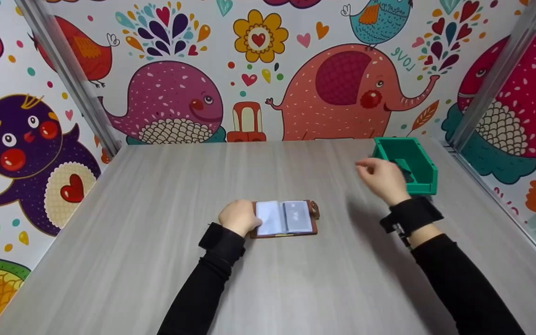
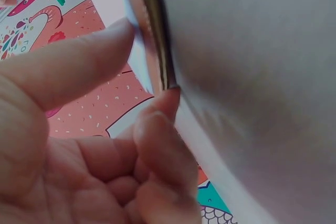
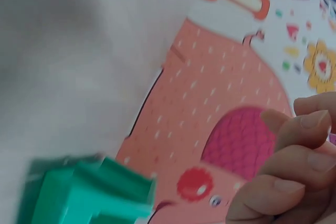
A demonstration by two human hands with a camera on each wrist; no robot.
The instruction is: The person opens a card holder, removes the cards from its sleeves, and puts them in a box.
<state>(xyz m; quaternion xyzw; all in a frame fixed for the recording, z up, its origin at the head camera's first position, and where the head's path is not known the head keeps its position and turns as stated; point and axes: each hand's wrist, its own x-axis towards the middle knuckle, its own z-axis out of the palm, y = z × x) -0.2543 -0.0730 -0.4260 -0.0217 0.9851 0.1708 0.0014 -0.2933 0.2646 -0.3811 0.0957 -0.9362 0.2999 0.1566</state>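
A brown card holder [image 1: 298, 217] lies spread on the table, with clear sleeves inside and a strap with a snap at its right side. My left hand [image 1: 239, 217] pinches its left edge; in the left wrist view the thumb [image 2: 105, 45] presses on the inner side and a fingertip meets the cover's edge [image 2: 164, 66]. Raised over the table, my right hand [image 1: 383, 179] is just left of a green bin [image 1: 424, 188]. Its fingers [image 3: 286, 187] are loosely bent in the right wrist view, and nothing shows between them.
Inside the green bin some dark green pieces [image 1: 403, 170] are partly visible, too small to tell what they are. Patterned wall panels [image 1: 249, 70] with cartoon animals close off the back and sides of the wooden-looking table [image 1: 156, 186].
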